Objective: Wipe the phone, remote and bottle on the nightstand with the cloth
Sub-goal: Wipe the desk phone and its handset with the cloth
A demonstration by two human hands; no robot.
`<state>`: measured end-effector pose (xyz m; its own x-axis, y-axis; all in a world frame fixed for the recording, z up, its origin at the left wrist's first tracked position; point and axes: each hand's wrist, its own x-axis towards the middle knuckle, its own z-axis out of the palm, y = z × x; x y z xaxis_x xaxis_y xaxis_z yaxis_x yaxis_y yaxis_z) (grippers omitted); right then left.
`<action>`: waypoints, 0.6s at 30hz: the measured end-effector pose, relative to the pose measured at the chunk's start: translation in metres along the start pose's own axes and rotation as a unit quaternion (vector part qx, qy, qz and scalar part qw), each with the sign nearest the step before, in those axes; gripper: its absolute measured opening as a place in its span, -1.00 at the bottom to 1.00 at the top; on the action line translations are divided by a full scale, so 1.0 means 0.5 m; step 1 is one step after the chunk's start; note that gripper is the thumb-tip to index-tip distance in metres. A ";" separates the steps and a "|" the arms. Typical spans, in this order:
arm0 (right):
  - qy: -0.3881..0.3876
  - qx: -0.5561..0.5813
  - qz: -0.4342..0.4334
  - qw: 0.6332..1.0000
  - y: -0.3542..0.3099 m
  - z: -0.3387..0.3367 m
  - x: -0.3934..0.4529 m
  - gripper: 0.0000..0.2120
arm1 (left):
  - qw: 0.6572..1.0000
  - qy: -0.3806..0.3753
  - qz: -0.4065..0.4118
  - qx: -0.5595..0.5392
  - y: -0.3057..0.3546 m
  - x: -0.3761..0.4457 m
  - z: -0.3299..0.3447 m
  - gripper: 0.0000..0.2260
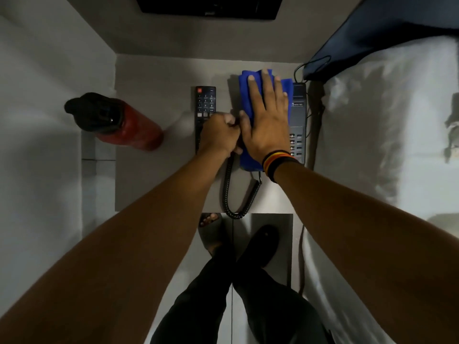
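A dark desk phone (297,112) sits at the right of the grey nightstand (154,180). A blue cloth (246,93) lies over its handset. My right hand (264,120) presses flat on the cloth, fingers spread. My left hand (219,135) is clenched at the handset's left edge, between phone and remote; what it grips is hidden. A black remote (205,105) lies just left of the phone, its lower part under my left hand. A red bottle (124,125) with a black lid stands at the nightstand's left edge. The phone's coiled cord (229,194) loops toward me.
A bed with white sheets (372,145) borders the nightstand on the right, a dark blue pillow (372,33) at its head. Thin cables (311,68) run behind the phone. A white wall is at the left. My legs and slippered feet (263,242) stand below the nightstand's front edge.
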<state>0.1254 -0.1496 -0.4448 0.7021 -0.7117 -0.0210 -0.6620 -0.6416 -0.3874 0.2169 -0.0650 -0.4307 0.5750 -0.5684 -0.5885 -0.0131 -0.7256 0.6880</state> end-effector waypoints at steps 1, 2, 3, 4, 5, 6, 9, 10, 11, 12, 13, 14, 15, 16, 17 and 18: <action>0.009 0.011 -0.002 1.000 0.006 0.006 0.000 -0.37 | 1.000 0.003 0.007 0.001 -0.001 0.005 0.003 -0.70; 0.015 0.019 -0.004 1.000 0.011 0.011 0.002 -0.39 | 1.000 0.005 0.012 0.004 -0.002 0.011 0.006 -0.73; 0.019 0.025 -0.007 0.999 0.013 0.013 0.004 -0.40 | 1.000 0.008 0.014 0.007 -0.001 0.015 0.007 -0.75; 0.023 0.030 -0.011 0.999 0.014 0.014 0.003 -0.42 | 1.000 0.014 0.014 0.013 0.000 0.017 0.010 -0.77; 0.028 0.035 -0.016 0.999 0.015 0.014 -0.004 -0.44 | 1.000 0.019 0.012 0.018 0.001 0.018 0.013 -0.79; 0.031 0.041 -0.023 0.998 0.015 0.014 -0.018 -0.45 | 0.999 0.024 0.009 0.023 0.002 0.019 0.013 -0.81; 0.010 0.043 -0.045 0.998 0.024 0.015 -0.107 -0.44 | 0.999 0.026 -0.015 0.019 0.002 0.027 0.012 -0.86; -0.003 0.040 -0.059 0.997 0.035 0.014 -0.145 -0.42 | 0.999 0.019 -0.027 0.008 0.001 0.030 0.013 -0.87; -0.021 0.039 -0.074 0.996 0.047 0.014 -0.180 -0.39 | 0.999 0.012 -0.033 -0.005 -0.001 0.032 0.013 -0.87; -0.042 0.034 -0.087 0.995 0.060 0.015 -0.212 -0.35 | 0.999 0.007 -0.032 -0.019 -0.004 0.033 0.015 -0.86; -0.063 0.023 -0.096 0.993 0.070 0.015 -0.240 -0.30 | 0.999 0.003 -0.028 -0.035 -0.008 0.033 0.017 -0.84; -0.081 0.011 -0.102 0.991 0.076 0.015 -0.264 -0.25 | 0.998 -0.002 -0.026 -0.053 -0.008 0.031 0.018 -0.85; -0.097 -0.003 -0.104 0.990 0.079 0.013 -0.285 -0.19 | 0.997 -0.004 -0.028 -0.068 -0.007 0.027 0.019 -0.84; -0.115 -0.018 -0.103 0.988 0.078 0.009 -0.302 -0.12 | 0.997 -0.003 -0.031 -0.076 -0.003 0.021 0.020 -0.84; -0.141 -0.033 -0.098 0.985 0.076 0.003 -0.320 -0.05 | 0.998 0.005 -0.027 -0.064 0.004 0.012 0.021 -0.86; -0.169 -0.043 -0.091 0.980 0.075 -0.007 -0.336 0.00 | 0.999 0.027 -0.014 -0.018 0.011 -0.003 0.021 -0.89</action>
<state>-0.0186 -0.0551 -0.4525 0.8483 -0.4567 -0.2679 -0.5264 -0.7818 -0.3341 0.2071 -0.0724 -0.4304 0.6175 -0.5253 -0.5854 0.0337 -0.7259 0.6870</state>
